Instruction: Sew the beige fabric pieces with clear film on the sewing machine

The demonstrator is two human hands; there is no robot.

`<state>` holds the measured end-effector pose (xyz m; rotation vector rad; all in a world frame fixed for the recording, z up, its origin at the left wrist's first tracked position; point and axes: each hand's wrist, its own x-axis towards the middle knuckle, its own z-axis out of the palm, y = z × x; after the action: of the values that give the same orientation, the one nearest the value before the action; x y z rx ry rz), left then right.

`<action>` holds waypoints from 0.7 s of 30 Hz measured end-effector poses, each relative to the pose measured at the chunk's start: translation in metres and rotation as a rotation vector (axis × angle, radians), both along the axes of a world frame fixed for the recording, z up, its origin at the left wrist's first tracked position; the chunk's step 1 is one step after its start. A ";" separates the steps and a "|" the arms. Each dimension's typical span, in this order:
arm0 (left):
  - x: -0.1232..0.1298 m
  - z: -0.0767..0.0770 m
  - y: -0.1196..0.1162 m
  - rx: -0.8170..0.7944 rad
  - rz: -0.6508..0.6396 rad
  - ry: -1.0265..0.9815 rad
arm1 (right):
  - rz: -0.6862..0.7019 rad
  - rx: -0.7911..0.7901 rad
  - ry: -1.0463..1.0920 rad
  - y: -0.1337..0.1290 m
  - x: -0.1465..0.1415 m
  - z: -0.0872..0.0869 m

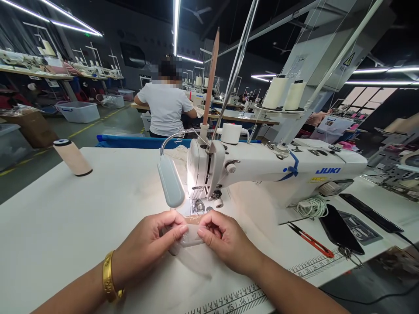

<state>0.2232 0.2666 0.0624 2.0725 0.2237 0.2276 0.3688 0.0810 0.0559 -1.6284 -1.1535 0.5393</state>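
Just in front of the sewing machine's presser foot (198, 206), both hands pinch a piece of thin, sheer pale fabric (191, 237). My left hand (160, 233) grips its left side between thumb and forefinger. On the right side, my right hand (224, 237) holds it the same way, with the other fingers curled under. A tan strip runs along the fabric's far edge, close to the foot. The white sewing machine (258, 170) stands beyond my hands, and its lamp (170, 181) hangs at the left of the needle area. Fabric under my fingers is partly hidden.
A peach thread cone (73, 158) stands on the left of the table. To the right lie red-handled thread snips (310, 240), a black phone (340, 229) and a coiled pale cord (312, 206). A ruler strip (238, 301) runs along the front edge. A person (166, 104) sits ahead.
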 end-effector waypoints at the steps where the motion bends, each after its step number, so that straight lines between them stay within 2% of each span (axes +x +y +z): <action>1: 0.000 0.001 0.000 -0.005 -0.002 0.004 | 0.004 0.001 0.007 -0.001 0.000 0.000; 9: 0.000 0.004 -0.004 -0.114 -0.014 0.045 | 0.036 -0.001 0.128 -0.004 0.004 -0.007; 13: -0.001 0.013 -0.007 -0.064 0.014 0.057 | 0.030 -0.006 0.106 -0.004 0.004 -0.005; 16: -0.015 0.034 -0.011 0.041 0.021 0.061 | 0.029 -0.019 0.094 -0.012 -0.008 0.008; 21: -0.048 0.087 -0.009 0.258 -0.020 0.081 | 0.145 -0.031 0.194 -0.028 -0.043 0.033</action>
<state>0.1756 0.2571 0.1497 2.3420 0.2323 0.1675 0.3256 0.0531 0.0887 -1.4899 -1.1275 0.7939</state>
